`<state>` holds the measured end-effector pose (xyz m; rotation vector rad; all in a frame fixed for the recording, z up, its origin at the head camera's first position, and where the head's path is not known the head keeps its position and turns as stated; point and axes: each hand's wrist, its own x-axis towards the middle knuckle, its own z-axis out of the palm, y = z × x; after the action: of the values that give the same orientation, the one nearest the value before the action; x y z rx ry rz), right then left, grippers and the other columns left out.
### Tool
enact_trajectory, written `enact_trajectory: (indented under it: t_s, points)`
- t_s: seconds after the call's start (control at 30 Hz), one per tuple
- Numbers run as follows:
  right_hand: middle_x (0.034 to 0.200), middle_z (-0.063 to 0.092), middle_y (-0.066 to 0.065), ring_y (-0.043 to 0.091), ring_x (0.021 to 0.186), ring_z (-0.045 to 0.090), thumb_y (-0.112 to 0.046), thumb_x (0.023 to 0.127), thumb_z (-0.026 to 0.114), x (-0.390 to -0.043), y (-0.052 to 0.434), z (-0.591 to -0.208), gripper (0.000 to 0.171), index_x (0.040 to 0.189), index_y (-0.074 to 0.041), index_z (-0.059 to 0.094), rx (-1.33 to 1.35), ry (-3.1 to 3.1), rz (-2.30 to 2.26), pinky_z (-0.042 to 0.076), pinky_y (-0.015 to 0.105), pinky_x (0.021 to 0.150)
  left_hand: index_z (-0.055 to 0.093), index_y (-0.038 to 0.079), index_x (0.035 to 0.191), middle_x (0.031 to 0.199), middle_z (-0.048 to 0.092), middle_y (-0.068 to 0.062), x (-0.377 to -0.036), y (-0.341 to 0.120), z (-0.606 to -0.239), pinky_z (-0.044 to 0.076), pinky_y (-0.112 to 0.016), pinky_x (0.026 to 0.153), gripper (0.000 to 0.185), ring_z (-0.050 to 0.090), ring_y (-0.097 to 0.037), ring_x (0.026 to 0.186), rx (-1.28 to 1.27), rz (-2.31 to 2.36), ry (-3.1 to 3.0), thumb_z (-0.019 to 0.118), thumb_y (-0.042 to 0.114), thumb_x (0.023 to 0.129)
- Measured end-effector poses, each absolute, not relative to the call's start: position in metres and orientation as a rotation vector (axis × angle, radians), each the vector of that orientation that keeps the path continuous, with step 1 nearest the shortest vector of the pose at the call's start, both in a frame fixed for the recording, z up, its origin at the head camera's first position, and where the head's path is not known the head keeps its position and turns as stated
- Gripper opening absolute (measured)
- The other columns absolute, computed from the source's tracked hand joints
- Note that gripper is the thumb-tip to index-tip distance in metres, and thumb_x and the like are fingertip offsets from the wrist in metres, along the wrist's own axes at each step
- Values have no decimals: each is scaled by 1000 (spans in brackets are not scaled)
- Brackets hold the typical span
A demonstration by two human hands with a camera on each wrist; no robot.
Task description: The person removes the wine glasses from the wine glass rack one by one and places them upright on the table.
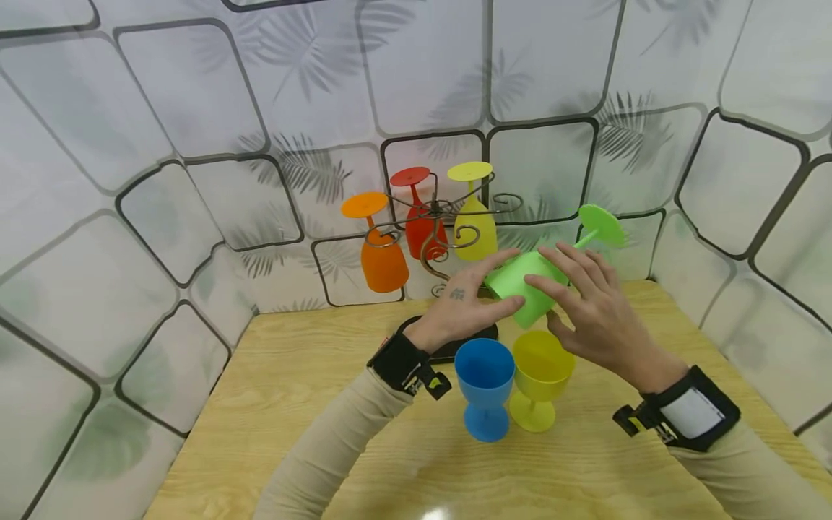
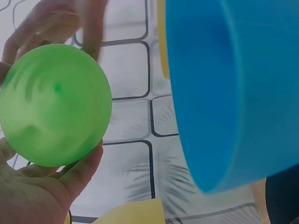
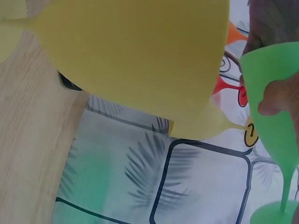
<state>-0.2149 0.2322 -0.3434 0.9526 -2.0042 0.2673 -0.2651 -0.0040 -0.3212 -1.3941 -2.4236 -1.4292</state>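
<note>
Between both hands a green plastic goblet (image 1: 528,276) is held tilted above the table, its mouth toward the lower left and its round foot to the upper right. My left hand (image 1: 460,307) grips the bowl near the rim, thumb below and fingers above. My right hand (image 1: 601,318) holds the bowl from the other side with spread, bent fingers. In the left wrist view I look into the green goblet's (image 2: 56,105) mouth. Just below the hands, a blue goblet (image 1: 484,365) and a yellow goblet (image 1: 542,361) stand upright side by side.
Behind the hands stands a dark metal scrolled rack (image 1: 437,209) on a black base (image 1: 448,352). Orange (image 1: 383,263), red (image 1: 422,227) and pale yellow (image 1: 474,230) goblets hang in it upside down. Patterned curtain walls (image 1: 429,79) enclose the wooden table (image 1: 312,390).
</note>
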Motion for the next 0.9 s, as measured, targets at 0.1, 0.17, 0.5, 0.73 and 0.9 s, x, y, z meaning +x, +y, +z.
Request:
enact_trajectory:
  t_s: [0.1, 0.17, 0.5, 0.73, 0.9]
  points:
    - [150, 46, 26, 47, 135, 43, -2, 62, 83, -212, 236, -345, 80, 138, -8, 57, 963, -2014, 222, 26, 64, 117, 43, 8, 153, 138, 57, -12, -263, -3, -320, 52, -22, 83, 62, 56, -18, 107, -1415, -1398, -2387, 67, 21, 97]
    - [147, 48, 29, 49, 128, 48, -11, 79, 79, -211, 238, -346, 62, 137, -5, 58, 962, -2013, 226, 34, 63, 110, 45, 7, 151, 140, 57, -12, -262, -2, -319, 53, -26, 88, 60, 55, -18, 110, -1437, -1376, -2367, 67, 21, 97]
    - [135, 52, 34, 47, 113, 56, -51, 99, 54, -205, 249, -360, 74, 137, 11, 42, 832, -2050, 546, 29, 8, 111, 33, 9, 157, 153, 46, -15, -254, 1, -322, 53, -25, 100, 70, 63, -25, 124, -1500, -1609, -2309, 68, 10, 96]
    - [130, 59, 29, 38, 95, 66, -65, 90, 57, -200, 262, -371, 94, 144, 8, 38, 668, -2127, 654, 53, 30, 83, 34, 4, 156, 153, 47, -17, -255, 9, -321, 51, -24, 104, 66, 62, -21, 126, -1548, -1660, -2288, 65, 7, 98]
    - [135, 57, 28, 37, 100, 63, -28, 77, 83, -197, 268, -379, 93, 150, 4, 35, 622, -2154, 771, 42, 4, 85, 40, 0, 153, 148, 53, -19, -255, 14, -323, 50, -22, 105, 60, 62, -18, 127, -1617, -1588, -2324, 65, 8, 99]
